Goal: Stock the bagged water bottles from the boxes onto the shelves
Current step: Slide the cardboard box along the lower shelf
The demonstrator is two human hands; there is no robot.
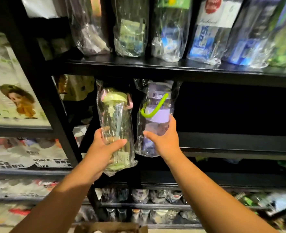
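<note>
A clear water bottle with a pale green lid, sealed in a crinkled transparent bag, is held upright in front of the left end of the middle shelf. The left hand grips it low on the body, fingers curled round the far side and thumb across the near side. Its bagged base hangs lower than the shelf's front edge.

Just to its right, not quite touching, is a purple water bottle with a bright green carry strap, also in a clear bag. The right hand holds it round the middle, thumb on the left and fingers wrapped round the right. Whether its base rests on the shelf board I cannot tell.

The middle shelf behind and to the right of both bottles is dark.

Above, the upper shelf carries a row of bagged bottles standing side by side, several with blue labels.

Below, lower shelves hold more small bagged goods.

At far left, a neighbouring rack holds white packages printed with a doll picture.

At the near bottom edge is the rim of a cardboard box.
</note>
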